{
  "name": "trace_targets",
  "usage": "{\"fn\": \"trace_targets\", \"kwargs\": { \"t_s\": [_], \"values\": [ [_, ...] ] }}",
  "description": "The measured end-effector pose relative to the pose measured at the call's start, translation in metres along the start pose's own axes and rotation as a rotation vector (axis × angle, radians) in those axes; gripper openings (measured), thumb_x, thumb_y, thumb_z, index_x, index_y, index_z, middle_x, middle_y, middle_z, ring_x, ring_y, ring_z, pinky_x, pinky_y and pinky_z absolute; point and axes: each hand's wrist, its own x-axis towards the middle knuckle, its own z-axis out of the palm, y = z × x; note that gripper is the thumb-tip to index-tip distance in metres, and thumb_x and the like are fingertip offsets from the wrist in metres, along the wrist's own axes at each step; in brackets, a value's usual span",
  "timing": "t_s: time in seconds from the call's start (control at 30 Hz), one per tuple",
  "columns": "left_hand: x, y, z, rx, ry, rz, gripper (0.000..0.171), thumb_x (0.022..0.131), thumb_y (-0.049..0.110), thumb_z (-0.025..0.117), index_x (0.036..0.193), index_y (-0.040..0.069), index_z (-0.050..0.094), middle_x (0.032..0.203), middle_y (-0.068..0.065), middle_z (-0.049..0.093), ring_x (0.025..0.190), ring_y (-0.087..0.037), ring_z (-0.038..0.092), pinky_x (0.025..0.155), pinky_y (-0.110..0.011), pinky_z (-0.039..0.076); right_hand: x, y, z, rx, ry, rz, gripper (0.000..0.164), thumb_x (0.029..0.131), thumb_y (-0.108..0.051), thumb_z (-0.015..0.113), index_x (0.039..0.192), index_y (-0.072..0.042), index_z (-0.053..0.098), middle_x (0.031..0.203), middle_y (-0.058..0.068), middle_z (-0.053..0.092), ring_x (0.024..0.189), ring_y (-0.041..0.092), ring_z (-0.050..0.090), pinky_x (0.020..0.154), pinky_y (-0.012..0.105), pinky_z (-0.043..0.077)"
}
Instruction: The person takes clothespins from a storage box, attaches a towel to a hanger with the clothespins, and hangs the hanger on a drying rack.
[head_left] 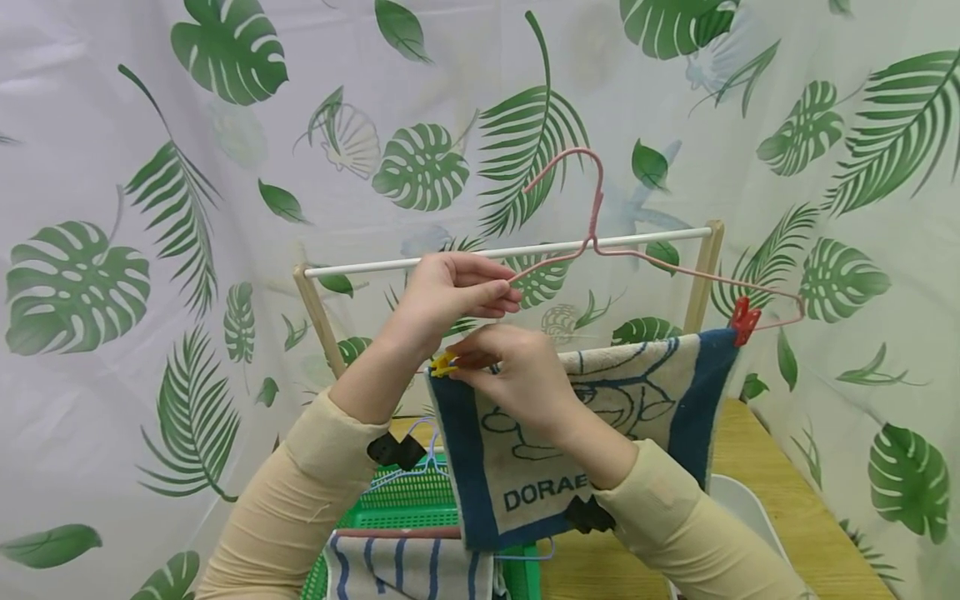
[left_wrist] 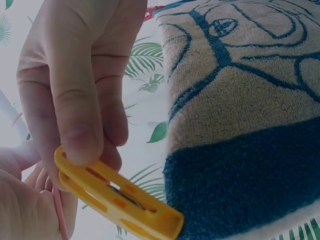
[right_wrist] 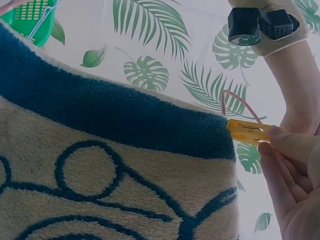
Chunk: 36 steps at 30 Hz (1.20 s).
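Towel (head_left: 525,467): beige with blue borders and a line drawing, hanging before me below the pink hanger (head_left: 592,240).
Rack (head_left: 360,267): a white bar between wooden posts, behind the hanger.
Green basket (head_left: 405,492): lower down, partly hidden behind the towel.
Striped cloth (head_left: 408,567): in front of the basket's middle in my view.
Yellow clip (head_left: 443,364): its nose meets the towel's upper left corner; whether it also bites the wire, I cannot tell.
Left hand (head_left: 465,287): I pinch the hanger's left arm between thumb and fingers.
Right hand (head_left: 525,379): I pinch the yellow clip.
Red clip (head_left: 745,322): at the towel's upper right corner, on the hanger's lower wire.
White tray (head_left: 738,496): on the wooden table (head_left: 772,458), partly behind my sleeve.
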Motion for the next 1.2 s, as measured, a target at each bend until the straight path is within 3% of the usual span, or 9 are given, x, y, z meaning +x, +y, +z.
{"fn": "trace_targets", "kwargs": {
  "t_s": [0.53, 0.77, 0.97, 1.2],
  "values": [
    [0.007, -0.009, 0.002, -0.002, -0.028, -0.004, 0.021, 0.102, -0.003, 0.066, 0.120, -0.012, 0.073, 0.103, -0.026, 0.080, 0.077, -0.010, 0.079, 0.084, -0.039, 0.068, 0.009, 0.006, 0.000, -0.152, -0.027, 0.007, 0.009, 0.085, -0.006, 0.088, 0.093, -0.007, 0.083, 0.087, 0.004, 0.083, 0.078, 0.017, 0.079, 0.073, 0.030, 0.065],
    [0.009, -0.009, 0.002, -0.004, -0.032, -0.016, 0.023, 0.102, -0.003, 0.066, 0.123, -0.013, 0.071, 0.105, -0.028, 0.079, 0.083, -0.020, 0.081, 0.084, -0.038, 0.068, 0.014, 0.005, 0.004, -0.221, -0.012, 0.007, 0.008, 0.084, -0.009, 0.090, 0.090, -0.009, 0.084, 0.084, 0.003, 0.082, 0.076, 0.016, 0.078, 0.071, 0.032, 0.065],
    [0.009, -0.007, 0.004, -0.021, -0.024, -0.034, 0.022, 0.101, -0.004, 0.068, 0.121, -0.011, 0.073, 0.105, -0.027, 0.080, 0.079, -0.012, 0.079, 0.086, -0.040, 0.068, 0.014, 0.000, 0.013, -0.306, -0.005, -0.008, 0.006, 0.087, -0.008, 0.087, 0.089, -0.009, 0.081, 0.084, 0.002, 0.080, 0.078, 0.018, 0.076, 0.070, 0.035, 0.063],
    [0.011, -0.010, 0.004, -0.040, -0.022, -0.048, 0.022, 0.100, -0.005, 0.068, 0.121, -0.012, 0.073, 0.105, -0.026, 0.080, 0.079, -0.012, 0.079, 0.083, -0.036, 0.068, 0.010, 0.002, 0.020, -0.341, -0.024, 0.041, 0.006, 0.090, -0.008, 0.084, 0.095, -0.007, 0.079, 0.092, 0.005, 0.081, 0.084, 0.022, 0.077, 0.073, 0.037, 0.064]
  ]
}}
